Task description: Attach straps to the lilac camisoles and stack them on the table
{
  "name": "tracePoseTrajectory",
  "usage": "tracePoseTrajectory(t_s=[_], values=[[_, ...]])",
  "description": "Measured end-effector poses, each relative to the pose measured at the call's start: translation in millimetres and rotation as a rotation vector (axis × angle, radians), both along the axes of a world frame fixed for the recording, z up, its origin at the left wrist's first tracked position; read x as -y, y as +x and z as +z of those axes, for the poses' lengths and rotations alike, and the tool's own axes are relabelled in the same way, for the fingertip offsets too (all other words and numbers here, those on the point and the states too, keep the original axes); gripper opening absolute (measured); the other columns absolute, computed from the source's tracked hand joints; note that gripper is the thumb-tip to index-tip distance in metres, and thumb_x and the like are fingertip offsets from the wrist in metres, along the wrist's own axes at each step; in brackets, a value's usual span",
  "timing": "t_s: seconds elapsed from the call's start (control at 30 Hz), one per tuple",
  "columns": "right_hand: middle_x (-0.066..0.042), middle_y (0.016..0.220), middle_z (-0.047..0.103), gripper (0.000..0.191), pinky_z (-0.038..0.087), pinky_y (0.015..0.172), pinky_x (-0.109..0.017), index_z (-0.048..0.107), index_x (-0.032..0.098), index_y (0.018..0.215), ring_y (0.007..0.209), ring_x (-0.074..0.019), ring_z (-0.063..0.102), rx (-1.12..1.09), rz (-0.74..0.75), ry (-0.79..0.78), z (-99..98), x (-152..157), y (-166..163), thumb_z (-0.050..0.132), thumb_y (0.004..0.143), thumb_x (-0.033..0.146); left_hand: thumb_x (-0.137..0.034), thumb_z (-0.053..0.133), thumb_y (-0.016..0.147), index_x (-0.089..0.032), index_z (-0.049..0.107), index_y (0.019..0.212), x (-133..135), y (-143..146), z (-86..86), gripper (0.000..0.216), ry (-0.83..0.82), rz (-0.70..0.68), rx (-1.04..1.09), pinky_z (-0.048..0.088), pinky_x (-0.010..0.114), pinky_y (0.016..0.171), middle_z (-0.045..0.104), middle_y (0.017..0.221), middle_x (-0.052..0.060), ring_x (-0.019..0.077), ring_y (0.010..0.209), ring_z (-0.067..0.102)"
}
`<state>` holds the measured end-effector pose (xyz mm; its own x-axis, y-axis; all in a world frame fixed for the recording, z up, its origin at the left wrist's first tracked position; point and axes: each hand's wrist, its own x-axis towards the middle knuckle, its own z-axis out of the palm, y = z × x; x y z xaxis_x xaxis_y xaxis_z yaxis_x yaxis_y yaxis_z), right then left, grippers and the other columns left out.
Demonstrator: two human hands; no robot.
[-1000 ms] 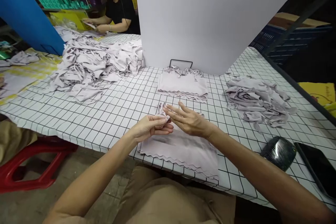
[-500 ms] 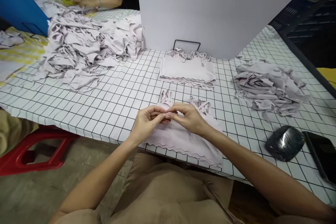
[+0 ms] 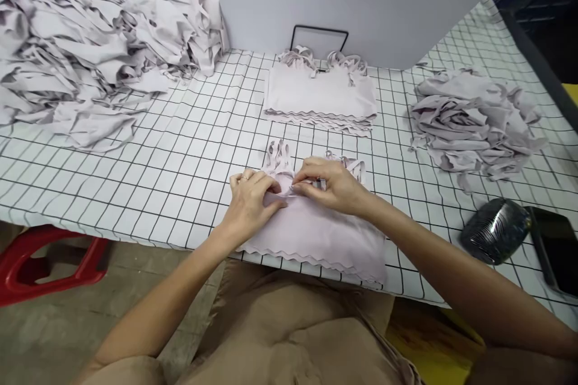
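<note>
A pale pink strappy top (image 3: 316, 228) with a wavy hem lies flat at the table's front edge, its straps pointing away from me. My left hand (image 3: 253, 201) rests on its left side, thumb apart from the bent fingers, which press on the cloth near the neckline. At the middle of the neckline, my right hand (image 3: 327, 183) pinches the fabric between thumb and fingertips. Whatever small detail sits in that pinch is hidden. Just beyond, a neat stack of matching tops (image 3: 320, 93) lies with its straps at the back.
A big loose heap of the same garments (image 3: 90, 54) covers the left, a smaller heap (image 3: 474, 123) the right. Behind the stack stands a grey panel (image 3: 343, 6) with a black wire stand (image 3: 318, 29). A dark mouse-shaped object (image 3: 495, 230) and a phone (image 3: 555, 249) lie at right.
My view has tilted down and closer. My hands, earlier fingertip to fingertip above the top, have come apart slightly; the left now lies on the cloth while the right keeps pinching.
</note>
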<state>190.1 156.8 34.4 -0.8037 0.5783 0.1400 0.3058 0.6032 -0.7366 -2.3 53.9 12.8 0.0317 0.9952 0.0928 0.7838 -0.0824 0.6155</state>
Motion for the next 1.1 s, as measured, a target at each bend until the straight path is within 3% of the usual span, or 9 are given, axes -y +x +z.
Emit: tracePoseTrajectory(t_s=[0.17, 0.33, 0.63, 0.83, 1.1], values=[[-0.005, 0.081, 0.061, 0.014, 0.037, 0.082, -0.039, 0.067, 0.019, 0.090, 0.086, -0.0206, 0.047, 0.105, 0.131, 0.132, -5.5, -3, 5, 0.054, 0.095, 0.017, -0.025, 0.077, 0.083, -0.022, 0.062, 0.097, 0, 3, 1.1, 0.020, 0.070, -0.028, -0.010, 0.028, 0.042, 0.094, 0.068, 0.084, -0.001, 0.0230, 0.093, 0.057], [-0.004, 0.078, 0.057, 0.018, 0.033, 0.081, -0.039, 0.066, 0.019, 0.087, 0.085, -0.0201, 0.042, 0.131, 0.202, 0.123, -6.8, -7, 8, 0.051, 0.096, 0.015, -0.027, 0.077, 0.084, -0.023, 0.067, 0.082, 0, 9, -3.1, 0.012, 0.055, -0.039, -0.063, 0.026, 0.044, 0.094, 0.068, 0.081, 0.001, 0.0236, 0.092, 0.057], [-0.005, 0.084, 0.058, 0.028, 0.031, 0.089, -0.047, 0.065, 0.018, 0.084, 0.090, -0.0214, 0.042, 0.247, 0.367, 0.235, 2.1, -14, 1, 0.043, 0.100, 0.016, -0.034, 0.075, 0.086, -0.025, 0.075, 0.078, -5, 7, -9.1, 0.011, 0.004, -0.074, 0.033, 0.027, 0.042, 0.091, 0.062, 0.077, 0.000, 0.0196, 0.083, 0.053], [-0.004, 0.083, 0.056, 0.031, 0.032, 0.091, -0.049, 0.064, 0.017, 0.081, 0.088, -0.0204, 0.041, 0.264, 0.474, 0.224, 7.1, -18, -7, 0.042, 0.102, 0.020, -0.033, 0.074, 0.086, -0.025, 0.075, 0.076, -6, 5, -9.3, 0.013, 0.022, -0.101, 0.062, 0.028, 0.040, 0.087, 0.056, 0.071, -0.001, 0.0189, 0.080, 0.051], [-0.004, 0.083, 0.057, 0.029, 0.033, 0.089, -0.046, 0.064, 0.018, 0.081, 0.088, -0.0208, 0.041, 0.270, 0.513, 0.209, 12.6, -24, -7, 0.044, 0.101, 0.020, -0.034, 0.074, 0.086, -0.024, 0.073, 0.075, -6, 4, -9.9, 0.015, -0.015, -0.117, 0.063, 0.028, 0.042, 0.088, 0.061, 0.073, 0.000, 0.0192, 0.081, 0.051]])
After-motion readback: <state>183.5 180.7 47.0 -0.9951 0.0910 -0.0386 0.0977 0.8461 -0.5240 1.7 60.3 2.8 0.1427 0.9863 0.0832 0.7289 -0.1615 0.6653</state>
